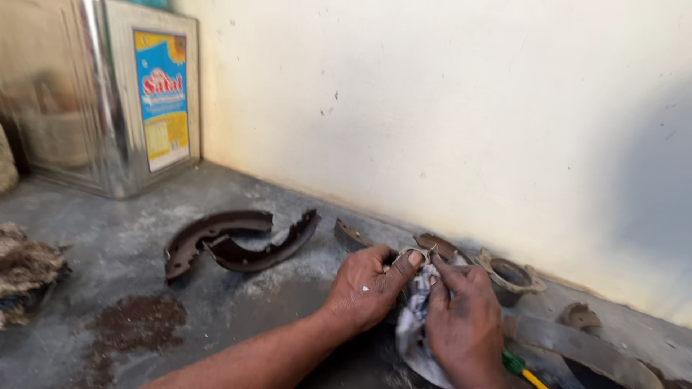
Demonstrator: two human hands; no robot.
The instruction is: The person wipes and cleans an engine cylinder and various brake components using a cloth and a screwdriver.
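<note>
My left hand (367, 288) grips a curved brake shoe (351, 235) that rests on the grey concrete floor (115, 245). My right hand (465, 324) presses a dirty white rag (412, 328) against the same shoe, whose other end (437, 243) shows beyond my fingers. Both hands are smeared with dark grime. The middle of the shoe is hidden under my hands and the rag.
Two more rusty brake shoes (216, 238) lie to the left. A square metal tin (108, 94) stands against the wall at the back left. A small round metal part (510, 276), a flat metal strip (577, 346), a green-and-yellow tool handle (522, 369) lie right. A rag pile (25, 270) sits far left.
</note>
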